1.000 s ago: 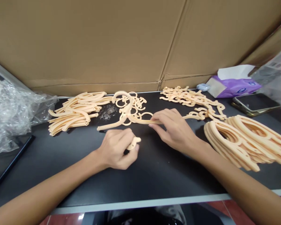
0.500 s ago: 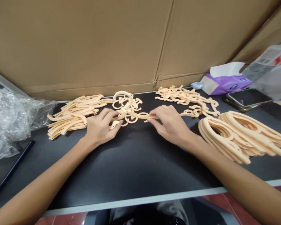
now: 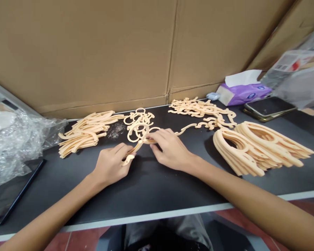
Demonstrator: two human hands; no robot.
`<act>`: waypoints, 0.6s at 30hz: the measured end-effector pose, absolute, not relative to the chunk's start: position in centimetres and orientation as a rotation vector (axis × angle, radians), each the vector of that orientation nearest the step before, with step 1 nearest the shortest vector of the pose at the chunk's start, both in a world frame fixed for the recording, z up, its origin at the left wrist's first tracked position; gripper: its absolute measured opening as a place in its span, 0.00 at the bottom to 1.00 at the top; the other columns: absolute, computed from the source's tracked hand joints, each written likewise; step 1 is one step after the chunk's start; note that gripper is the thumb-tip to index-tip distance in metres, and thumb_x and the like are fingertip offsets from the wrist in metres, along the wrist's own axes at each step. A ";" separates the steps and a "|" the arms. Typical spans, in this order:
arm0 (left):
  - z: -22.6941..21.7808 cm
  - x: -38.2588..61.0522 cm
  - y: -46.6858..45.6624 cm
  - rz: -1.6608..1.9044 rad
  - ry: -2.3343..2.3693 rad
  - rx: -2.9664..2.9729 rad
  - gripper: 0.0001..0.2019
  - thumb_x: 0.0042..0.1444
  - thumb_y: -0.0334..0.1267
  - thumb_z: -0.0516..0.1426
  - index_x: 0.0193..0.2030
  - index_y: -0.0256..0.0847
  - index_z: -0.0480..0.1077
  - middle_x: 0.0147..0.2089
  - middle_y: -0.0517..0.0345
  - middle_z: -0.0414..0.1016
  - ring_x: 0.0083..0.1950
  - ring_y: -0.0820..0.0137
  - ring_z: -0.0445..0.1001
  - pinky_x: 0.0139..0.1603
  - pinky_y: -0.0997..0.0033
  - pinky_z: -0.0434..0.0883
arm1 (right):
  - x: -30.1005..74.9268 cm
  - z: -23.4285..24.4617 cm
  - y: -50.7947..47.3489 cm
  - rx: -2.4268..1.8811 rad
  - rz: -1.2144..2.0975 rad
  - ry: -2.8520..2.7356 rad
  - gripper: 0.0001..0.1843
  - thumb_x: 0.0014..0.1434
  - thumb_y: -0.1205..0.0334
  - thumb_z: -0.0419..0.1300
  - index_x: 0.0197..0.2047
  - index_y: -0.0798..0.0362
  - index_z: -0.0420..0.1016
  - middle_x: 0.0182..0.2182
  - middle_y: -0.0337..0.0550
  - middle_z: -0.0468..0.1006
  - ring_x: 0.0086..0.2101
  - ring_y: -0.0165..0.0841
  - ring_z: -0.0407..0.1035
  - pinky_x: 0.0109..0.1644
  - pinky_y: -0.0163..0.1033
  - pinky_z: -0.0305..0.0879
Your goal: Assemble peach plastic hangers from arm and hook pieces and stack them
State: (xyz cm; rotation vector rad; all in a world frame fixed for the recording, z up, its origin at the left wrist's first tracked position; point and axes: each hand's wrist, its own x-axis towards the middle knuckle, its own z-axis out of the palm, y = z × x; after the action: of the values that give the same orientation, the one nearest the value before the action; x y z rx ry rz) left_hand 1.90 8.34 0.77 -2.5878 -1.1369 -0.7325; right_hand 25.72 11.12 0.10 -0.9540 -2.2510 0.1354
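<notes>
A cream plastic folding hanger (image 3: 139, 144) is held between my two hands just above the black table, its curved hook pointing away from me. My left hand (image 3: 110, 163) is closed around one arm of it, and the notched end of that arm shows below my fingers. With fingers and thumb, my right hand (image 3: 170, 149) grips the other arm close to the joint; my fingers hide part of that arm. Just behind the hanger lies a loose pile of hook pieces (image 3: 138, 115). Left of that is a heap of long curved arm pieces (image 3: 86, 128).
Small wavy pieces (image 3: 196, 107) lie at the back right. Stacked folded hangers (image 3: 251, 148) stand near my right forearm. Beyond are a phone (image 3: 270, 106) and a purple tissue pack (image 3: 247, 93). Plastic wrap (image 3: 18, 144) covers the left side. A cardboard wall (image 3: 102, 55) closes the back.
My right hand has moved left, from the outer arm to near the joint. Both hands and the hanger have come closer to me. The camera view has shifted slightly.
</notes>
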 end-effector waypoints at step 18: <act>0.0 1.3 7.1 -0.767 -1.140 -2.718 0.06 0.64 0.33 0.55 0.39 0.38 0.73 0.33 0.58 0.77 0.26 0.71 0.73 0.28 0.70 0.66 | 23.0 -0.2 9.1 -1.006 0.607 -1.943 0.30 0.56 0.59 0.69 0.56 0.47 0.59 0.41 0.40 0.75 0.39 0.35 0.73 0.44 0.44 0.75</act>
State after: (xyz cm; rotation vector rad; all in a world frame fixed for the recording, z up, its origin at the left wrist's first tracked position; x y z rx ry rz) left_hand 1.27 7.06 -0.05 -2.7178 -1.1403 -0.7671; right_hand 22.96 9.08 -0.16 -1.0064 -1.9429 0.6072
